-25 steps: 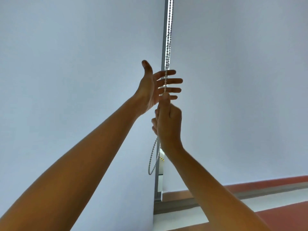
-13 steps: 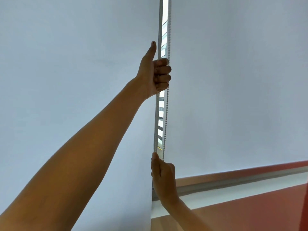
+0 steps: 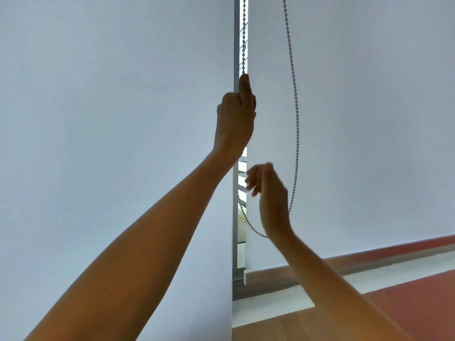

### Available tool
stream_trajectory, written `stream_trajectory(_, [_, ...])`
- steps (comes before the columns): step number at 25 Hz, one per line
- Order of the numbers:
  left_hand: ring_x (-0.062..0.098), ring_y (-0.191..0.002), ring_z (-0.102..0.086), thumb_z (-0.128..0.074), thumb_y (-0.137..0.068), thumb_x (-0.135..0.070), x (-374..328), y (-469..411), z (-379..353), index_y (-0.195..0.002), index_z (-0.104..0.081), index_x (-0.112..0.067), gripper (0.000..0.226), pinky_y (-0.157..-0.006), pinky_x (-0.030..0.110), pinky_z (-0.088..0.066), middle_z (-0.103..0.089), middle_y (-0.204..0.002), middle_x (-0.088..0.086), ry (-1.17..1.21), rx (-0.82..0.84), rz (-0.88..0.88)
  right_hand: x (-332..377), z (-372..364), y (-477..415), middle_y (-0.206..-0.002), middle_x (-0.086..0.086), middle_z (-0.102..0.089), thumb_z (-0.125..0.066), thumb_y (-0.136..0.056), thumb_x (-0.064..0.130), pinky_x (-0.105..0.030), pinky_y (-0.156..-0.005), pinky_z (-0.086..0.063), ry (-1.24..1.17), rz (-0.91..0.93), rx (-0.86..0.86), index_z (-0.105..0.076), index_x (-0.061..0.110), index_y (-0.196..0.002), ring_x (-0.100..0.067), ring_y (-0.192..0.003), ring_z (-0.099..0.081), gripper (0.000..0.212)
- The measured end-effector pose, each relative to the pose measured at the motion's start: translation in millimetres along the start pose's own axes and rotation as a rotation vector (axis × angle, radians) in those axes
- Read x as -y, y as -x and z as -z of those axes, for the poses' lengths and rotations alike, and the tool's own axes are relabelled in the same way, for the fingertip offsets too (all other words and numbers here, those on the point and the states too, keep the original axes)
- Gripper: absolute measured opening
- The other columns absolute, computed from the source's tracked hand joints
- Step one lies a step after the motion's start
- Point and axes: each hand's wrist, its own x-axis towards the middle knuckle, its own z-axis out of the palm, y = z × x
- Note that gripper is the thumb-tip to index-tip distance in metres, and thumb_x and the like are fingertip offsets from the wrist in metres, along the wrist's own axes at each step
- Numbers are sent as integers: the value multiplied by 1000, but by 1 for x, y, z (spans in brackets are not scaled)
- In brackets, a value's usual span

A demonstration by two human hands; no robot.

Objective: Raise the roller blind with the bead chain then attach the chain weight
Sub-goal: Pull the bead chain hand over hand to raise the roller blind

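1. I see my left hand [image 3: 235, 119] high in the middle of the view, fist closed around the near strand of the bead chain [image 3: 294, 114], thumb pointing straight up along it.
2. That strand runs up from the fist through the narrow bright gap [image 3: 242, 168] between the two blinds and leaves the top edge of the view.
3. My right hand [image 3: 270, 195] is lower and just to the right, fingers loosely curled and spread, gripping nothing; its fingertips look blurred.
4. The far strand of the chain hangs in a wide bow to the right of both hands, out in front of the right roller blind [image 3: 369, 119]. It passes behind the right wrist and curves back left and up toward the gap, so the loop's lowest part lies at the wrist; I cannot tell whether it touches the skin.
5. The right blind's bottom bar [image 3: 270, 275] sits low, just above the window sill [image 3: 270, 301], its left end capped beside the grey frame post [image 3: 235, 45].
6. The left roller blind [image 3: 110, 119] fills the whole left side; its right edge meets the post.
7. Open room lies to the right of the loop, in front of the bare blind fabric.
8. A reddish floor [image 3: 406, 303] shows at lower right.
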Motion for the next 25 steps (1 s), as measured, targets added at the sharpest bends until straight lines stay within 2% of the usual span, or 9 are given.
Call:
stream_trajectory(4, [11,-37,-36,-24,-101,-42,37,38,-3,-44,-38,-19,63,-47,28,-32,-38,-38,-6,-30,31,39,48,0,-62,-71,-10,-62,-29,-104,34,-31,-61,-45,-120,48,8,-61,3,-85,-18,-63,-57,48])
stream_trajectory(8, [10,-38,-33,-25,-100,-44,83,89,-8,-46,-34,-18,60,-47,24,-30,-35,-41,-8,8,85,154,85,-14,-99,-64,-4,-57,-39,-100,39,-28,-56,-44,-245,-111,247,-56,9,-79,-18,-56,-54,40])
stream_trajectory(11, [6,-36,-38,-24,-90,-56,118,141,-10,-45,-36,-20,58,-47,12,-31,-38,-36,-11,-10,167,226,104,-29,-113,-54,1,-35,-50,-94,43,-24,-46,-29,-400,-349,463,-41,17,-63,-14,-47,-29,42])
stream_trajectory(13, [12,-42,-38,-22,-88,-58,138,160,-5,-49,-39,-14,61,-51,14,-33,-40,-43,-5,-45,192,255,112,-36,-120,-52,5,-20,-54,-92,44,-22,-40,-17,-386,-418,509,-29,21,-57,-13,-47,-15,49])
stream_trajectory(15, [13,-45,-36,-20,-89,-58,146,162,2,-49,-38,-16,61,-51,13,-33,-36,-45,-4,-83,202,260,113,-43,-122,-45,7,-17,-50,-95,42,-19,-34,-13,-367,-417,452,-20,23,-55,-10,-38,-13,53])
stream_trajectory(18, [10,-42,-32,-19,-90,-59,150,156,8,-47,-35,-19,61,-50,15,-32,-34,-40,-6,-128,240,238,109,-56,-113,-41,10,-16,-40,-100,34,-14,-37,-11,-343,-269,286,-20,24,-54,-9,-35,-12,51])
stream_trajectory(21, [6,-41,-30,-26,-76,-78,148,144,18,-49,-36,-25,60,-46,19,-28,-34,-42,-10,21,388,336,108,-65,-103,-42,10,-15,-35,-99,24,-13,-42,-11,-310,-133,187,-19,23,-55,-11,-37,-8,47])
stream_trajectory(23, [6,-46,-44,-31,-54,-93,136,125,28,-67,-50,-19,77,-44,19,-37,-49,-54,-7,196,509,426,110,-68,-99,-45,9,-14,-34,-98,23,-14,-43,-12,-285,-78,150,-16,22,-59,-11,-38,-8,43])
stream_trajectory(25, [16,-66,-63,-24,-49,-96,121,99,34,-96,-56,-12,102,-60,30,-53,-67,-80,7,306,489,456,111,-71,-92,-45,10,-15,-33,-100,24,-13,-42,-14,-251,-15,131,-14,21,-61,-10,-36,-10,43])
